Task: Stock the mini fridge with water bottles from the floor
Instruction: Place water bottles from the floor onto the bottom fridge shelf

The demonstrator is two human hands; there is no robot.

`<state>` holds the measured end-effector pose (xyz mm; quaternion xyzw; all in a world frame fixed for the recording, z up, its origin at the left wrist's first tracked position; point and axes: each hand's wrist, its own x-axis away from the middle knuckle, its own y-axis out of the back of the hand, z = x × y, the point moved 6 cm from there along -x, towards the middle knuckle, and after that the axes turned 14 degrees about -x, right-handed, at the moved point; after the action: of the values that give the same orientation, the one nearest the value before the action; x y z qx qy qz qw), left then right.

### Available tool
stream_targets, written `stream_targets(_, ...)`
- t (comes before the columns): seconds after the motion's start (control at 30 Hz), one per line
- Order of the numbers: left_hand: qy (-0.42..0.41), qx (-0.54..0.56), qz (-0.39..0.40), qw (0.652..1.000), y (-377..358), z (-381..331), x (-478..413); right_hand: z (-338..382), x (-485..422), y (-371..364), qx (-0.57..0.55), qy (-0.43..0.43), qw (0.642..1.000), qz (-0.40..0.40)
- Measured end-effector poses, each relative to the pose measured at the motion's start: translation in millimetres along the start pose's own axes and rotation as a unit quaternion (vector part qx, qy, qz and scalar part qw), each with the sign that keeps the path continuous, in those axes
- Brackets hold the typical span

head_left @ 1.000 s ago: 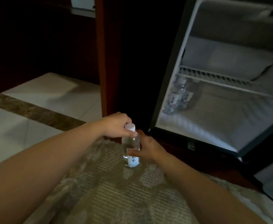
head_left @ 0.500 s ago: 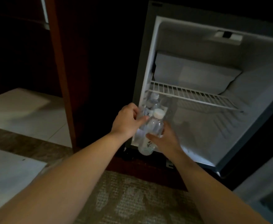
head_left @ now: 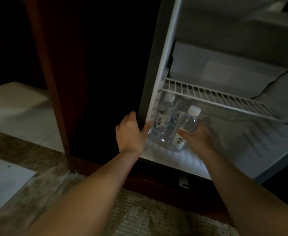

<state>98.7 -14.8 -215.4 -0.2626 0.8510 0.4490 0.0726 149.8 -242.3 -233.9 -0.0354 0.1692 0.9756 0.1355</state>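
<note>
Clear plastic water bottle [head_left: 184,128], white cap, sits tilted with cap to the right and base on the mini fridge [head_left: 155,65] floor near its front left corner. It's just beside two more bottles [head_left: 162,118] standing at the left wall under the wire shelf [head_left: 216,97]. Right hand [head_left: 197,138] holds it mid-body, thumb across the front, fingers curled behind. Left hand [head_left: 131,133] grips the fridge's left front edge, thumb inside, fingers wrapped outside.
</note>
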Motion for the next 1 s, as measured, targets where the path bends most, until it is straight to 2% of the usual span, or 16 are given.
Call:
stream_targets(0.13, -0.004, 0.025, -0.017, 1.000, -7, 2, 5, 3, -15, -3, 0.051, -0.003, 0.998, -0.023)
stream_targets(0.33, 0.010, 0.065, -0.030, 0.997, -13, 5, 6, 12, -28, -18, 0.096, -0.011, 0.995, -0.017)
stream_targets(0.53, -0.001, 0.046, -0.007, 0.999, -11, 6, 3, 12, -32, -20, 0.088, -0.028, 0.996, -0.002)
stream_targets(0.63, -0.002, 0.024, 0.004, 1.000, -7, 4, 3, 9, -30, -26, 0.024, -0.047, 0.999, 0.008)
stream_targets(0.7, 0.001, 0.027, 0.013, 1.000, -5, 3, 3, 5, -24, -28, -0.008, -0.052, 0.998, -0.015)
stream_targets(0.77, 0.010, 0.045, 0.029, 0.999, -5, 6, 2, -1, -15, -27, -0.014, -0.057, 0.998, -0.036)
stream_targets(0.87, 0.019, 0.061, 0.076, 0.995, -8, 17, 2, -10, 1, -31, 0.031, -0.068, 0.997, -0.014)
stream_targets(1.0, -0.015, -0.021, 0.201, 0.979, -5, 32, 10, -8, 33, -40, 0.124, -0.072, 0.990, 0.015)
